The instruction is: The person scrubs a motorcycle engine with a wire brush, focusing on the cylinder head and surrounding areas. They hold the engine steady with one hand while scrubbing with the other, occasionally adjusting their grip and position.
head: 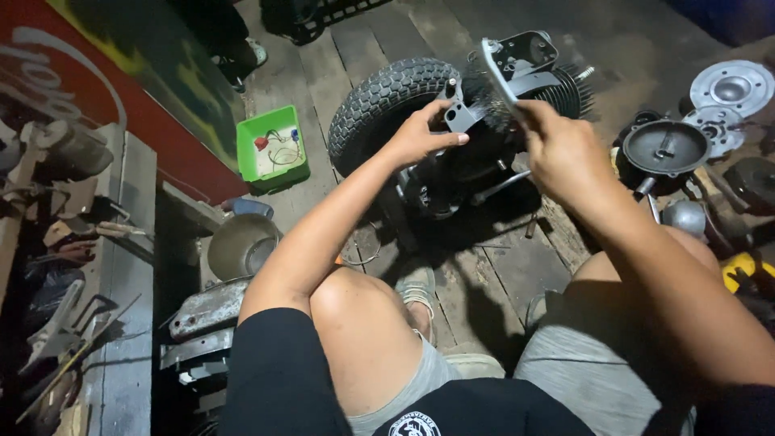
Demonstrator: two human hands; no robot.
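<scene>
A small engine and wheel assembly lies on the wooden floor in front of me, with a knobby black tyre and a finned cylinder. My left hand grips a grey metal bracket on the assembly. My right hand holds a brush with a pale handle, its bristles pressed against the dark parts beside the bracket. A black metal plate sticks up at the top of the assembly. My knees and grey shorts fill the bottom of the view.
A green plastic tray with small parts sits left of the tyre. Round metal covers and a dark dished part lie at the right. A metal bowl, scrap pieces and tools crowd the left side. A yellow object lies far right.
</scene>
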